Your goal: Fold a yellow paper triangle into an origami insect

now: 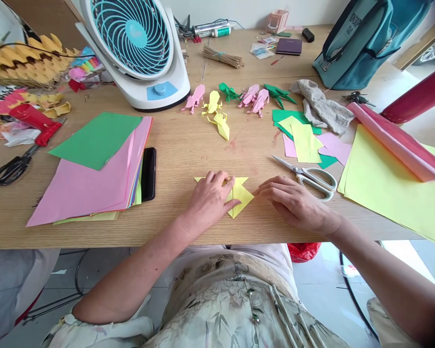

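A folded piece of yellow paper (241,197) lies on the table in front of me, with pointed corners to the left, right and front. My left hand (212,195) rests over its left half, fingers bent and thumb across the front part, holding it against the wood. At the paper's right corner, my right hand (293,200) has its fingers closed together, the fingertips pinching the tip. Part of the paper is hidden under my left hand. Scissors with pale handles (317,181) lie just behind my right hand.
Folded paper frogs in pink (195,99), yellow (221,125) and green (229,92) stand farther back. Coloured sheets (90,179) and a phone (149,174) lie left, yellow sheets (395,188) right. A fan (159,92), cloth (324,106) and teal bag (369,43) are behind.
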